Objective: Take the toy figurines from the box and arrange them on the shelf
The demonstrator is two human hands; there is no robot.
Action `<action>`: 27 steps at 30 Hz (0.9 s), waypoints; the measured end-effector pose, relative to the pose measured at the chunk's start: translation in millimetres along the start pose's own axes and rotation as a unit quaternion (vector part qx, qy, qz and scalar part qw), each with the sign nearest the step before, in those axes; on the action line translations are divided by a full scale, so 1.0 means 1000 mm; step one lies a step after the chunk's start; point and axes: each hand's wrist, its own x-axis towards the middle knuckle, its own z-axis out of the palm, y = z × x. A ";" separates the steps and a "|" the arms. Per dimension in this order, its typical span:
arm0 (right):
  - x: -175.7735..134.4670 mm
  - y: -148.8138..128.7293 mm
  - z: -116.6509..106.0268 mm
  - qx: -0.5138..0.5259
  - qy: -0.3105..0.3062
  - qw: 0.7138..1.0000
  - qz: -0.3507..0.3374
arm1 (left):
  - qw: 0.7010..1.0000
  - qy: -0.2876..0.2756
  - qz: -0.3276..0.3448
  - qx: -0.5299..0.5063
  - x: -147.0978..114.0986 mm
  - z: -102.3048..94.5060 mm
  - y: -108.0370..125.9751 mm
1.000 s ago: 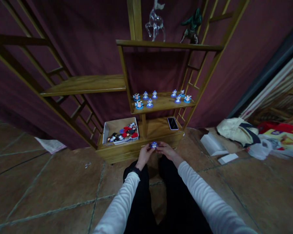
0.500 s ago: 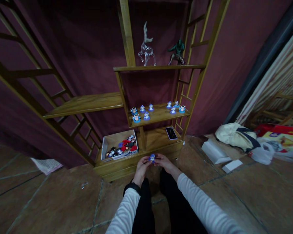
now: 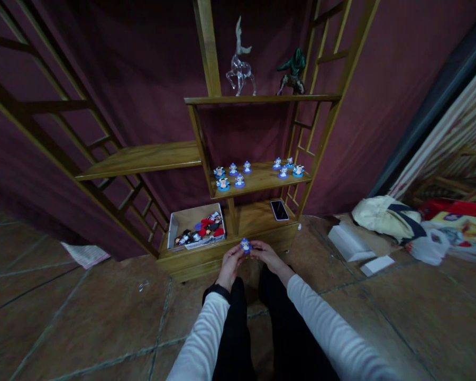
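Between my two hands is a small purple-and-white figurine (image 3: pixel 245 245), upright, in front of the low shelf. My left hand (image 3: pixel 231 262) pinches it from the left. The fingers of my right hand (image 3: pixel 266 255) are closed on its right side. On the middle shelf (image 3: pixel 257 182) stand several similar figurines, with purple or blue bases, in a left group (image 3: pixel 239 181) and a right group (image 3: pixel 283 173). A cardboard box (image 3: pixel 175 225) on the lowest board, left of my hands, holds a pile of red, black and white figurines (image 3: pixel 207 227).
A phone (image 3: pixel 280 210) lies on the lowest board. Above stand a clear deer statue (image 3: pixel 241 71) and a dark green figure (image 3: pixel 293 71). On the floor at right are a white box (image 3: pixel 349 242), a cream bag (image 3: pixel 384 217) and a plastic bag (image 3: pixel 430 244).
Both hands have raised the figurine slightly and it now stands more upright between the fingers. The view has shifted a little, so the shelves sit higher in the picture.
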 end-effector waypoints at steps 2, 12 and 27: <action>-0.002 -0.001 0.000 0.000 -0.001 1.000 -0.002 | 1.000 0.000 -0.004 0.006 -0.002 0.001 0.001; 0.000 -0.001 -0.001 -0.027 0.003 1.000 0.011 | 0.993 0.005 0.081 0.083 0.002 0.004 -0.009; 0.008 0.010 -0.008 -0.066 0.018 0.997 -0.042 | 0.816 0.028 0.277 0.506 -0.020 0.019 -0.014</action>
